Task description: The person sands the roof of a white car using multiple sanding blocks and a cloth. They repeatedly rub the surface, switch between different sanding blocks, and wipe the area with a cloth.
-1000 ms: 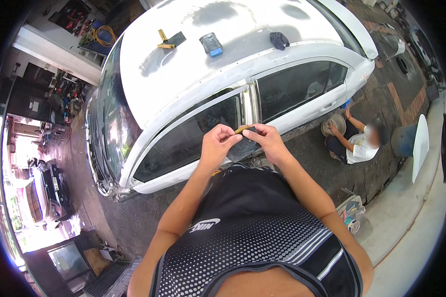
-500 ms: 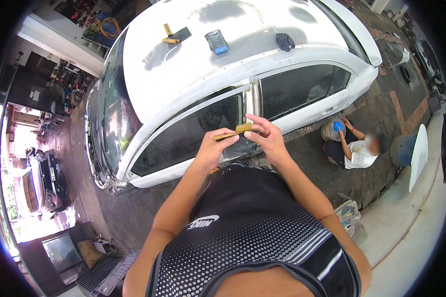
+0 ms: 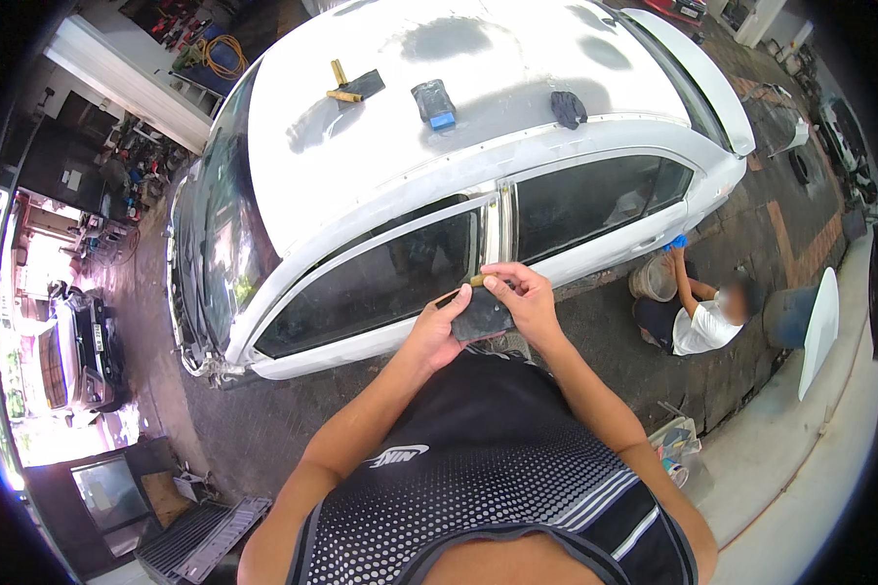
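Above the ground beside the white car point(image 3: 380, 229), both my hands hold a dark grey sheet of sandpaper point(image 3: 481, 317) with a yellow-brown edge. My left hand point(image 3: 436, 331) grips its left side, thumb on top and fingers beneath. My right hand point(image 3: 525, 300) pinches the yellow-brown rolled or folded upper edge between thumb and fingers. Several things lie on the car roof: yellow-brown rolled pieces point(image 3: 345, 96) with a dark sheet point(image 3: 366, 84), a dark pad with a blue end point(image 3: 433, 104), and a crumpled dark cloth point(image 3: 568, 109).
To the right a person in a white shirt point(image 3: 709, 322) crouches, holding a blue cloth point(image 3: 677, 242) against the car's lower side. A bucket point(image 3: 654, 278) stands by them. Behind is a blue drum point(image 3: 786, 314). A dark ribbed panel point(image 3: 205, 536) lies lower left.
The sandpaper has turned from a thin yellow-brown strip to show its dark face, and my hands are slightly lower. The crouching person's blue cloth has moved from the bucket to the car.
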{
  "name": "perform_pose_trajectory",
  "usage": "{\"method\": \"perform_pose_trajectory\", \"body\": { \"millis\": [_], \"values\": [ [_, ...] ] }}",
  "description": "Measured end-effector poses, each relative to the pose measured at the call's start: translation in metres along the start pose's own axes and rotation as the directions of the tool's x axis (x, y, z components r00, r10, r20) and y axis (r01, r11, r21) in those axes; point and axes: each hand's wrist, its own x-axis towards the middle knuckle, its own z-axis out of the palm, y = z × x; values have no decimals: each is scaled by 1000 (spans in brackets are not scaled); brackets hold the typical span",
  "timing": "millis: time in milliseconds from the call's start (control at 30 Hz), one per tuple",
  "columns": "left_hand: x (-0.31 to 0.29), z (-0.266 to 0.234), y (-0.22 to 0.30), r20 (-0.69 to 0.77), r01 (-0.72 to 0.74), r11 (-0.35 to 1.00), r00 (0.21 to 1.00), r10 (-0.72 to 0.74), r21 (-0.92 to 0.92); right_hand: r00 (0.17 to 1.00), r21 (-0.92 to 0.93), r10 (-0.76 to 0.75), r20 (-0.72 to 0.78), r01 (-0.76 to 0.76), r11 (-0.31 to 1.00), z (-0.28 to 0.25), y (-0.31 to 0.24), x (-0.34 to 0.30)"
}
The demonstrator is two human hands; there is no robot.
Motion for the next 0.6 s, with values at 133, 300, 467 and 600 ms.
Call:
{"method": "perform_pose_trajectory", "body": {
  "millis": [133, 300, 467, 600],
  "values": [
    [17, -17, -5, -77, 14, 997, 997, -20, -77, 960, -470, -275, -47, 222, 854, 8, 14, 11],
    [29, -30, -5, -122, 29, 984, 991, -51, -176, 997, -322, 70, 23, -59, 945, 1, 52, 43],
    [58, -61, 20, -319, -194, 953, 941, 114, -232, 993, -501, 42, 113, 21, 865, 9, 60, 113],
    [99, -94, 101, -454, -572, 815, 754, 476, -96, 962, -721, -271, -36, 163, 674, -10, 69, 215]
  ]
}}
